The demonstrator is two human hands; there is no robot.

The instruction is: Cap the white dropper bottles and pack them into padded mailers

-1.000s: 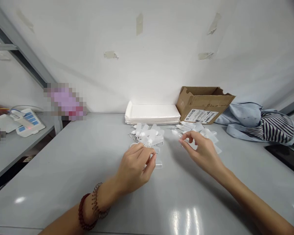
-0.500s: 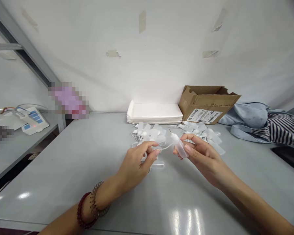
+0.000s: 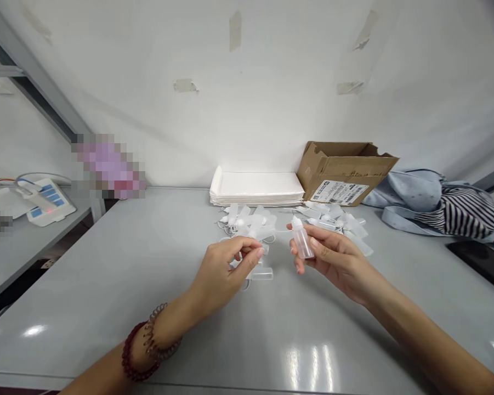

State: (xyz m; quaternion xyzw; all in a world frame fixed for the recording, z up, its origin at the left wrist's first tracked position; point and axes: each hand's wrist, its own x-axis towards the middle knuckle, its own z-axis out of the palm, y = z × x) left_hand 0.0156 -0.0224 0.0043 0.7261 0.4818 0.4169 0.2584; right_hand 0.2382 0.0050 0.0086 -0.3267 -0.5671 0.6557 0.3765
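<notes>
A small translucent squeeze bottle (image 3: 302, 243) with a white pointed top is held nearly upright by my right hand (image 3: 339, 257), between the thumb and fingers. A thin white strap runs left from its neck. My left hand (image 3: 226, 270) is closed in a pinch to the left of the bottle, apart from it. What lies between its fingertips is too small to make out. Behind my left hand lies a pile of similar bottles (image 3: 253, 220), with one loose bottle (image 3: 263, 273) just below its fingers. A second pile (image 3: 356, 226) lies behind my right hand.
White padded envelopes (image 3: 259, 187) are stacked against the wall, beside an open cardboard box (image 3: 345, 175). At the right lie a blue and striped cloth bag (image 3: 419, 200) and a black phone (image 3: 481, 263). A white device with blue buttons (image 3: 51, 202) stands on the left table.
The bottle in my right hand has turned more upright, and its thin needle tip no longer shows. My left hand has shifted slightly left, away from the strap. The view has moved a little.
</notes>
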